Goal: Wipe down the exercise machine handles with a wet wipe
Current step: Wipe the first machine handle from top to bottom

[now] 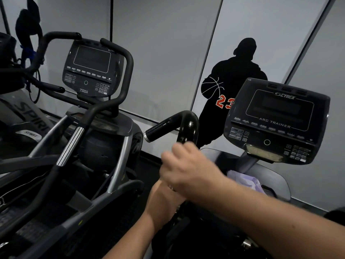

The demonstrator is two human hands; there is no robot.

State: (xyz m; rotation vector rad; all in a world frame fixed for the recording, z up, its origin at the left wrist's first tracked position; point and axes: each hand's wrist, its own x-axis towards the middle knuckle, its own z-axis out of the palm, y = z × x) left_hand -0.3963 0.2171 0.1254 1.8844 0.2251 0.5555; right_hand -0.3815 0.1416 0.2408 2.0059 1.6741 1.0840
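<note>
Both grips, right hand (186, 165) above left hand (164, 200), wrap the glossy black handle (186, 126); wipe unseen, upper curve and neighbouring machines apparently remain.

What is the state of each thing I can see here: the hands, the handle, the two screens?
Right hand: curled round the handle, blurred.
Left hand: grips the handle lower down.
Glossy black curved handle: held by both hands, top free.
Black Cybex Arc Trainer console: screen dark.
Black 750A console: screen dark.
Wet wipe: not visible.
</note>
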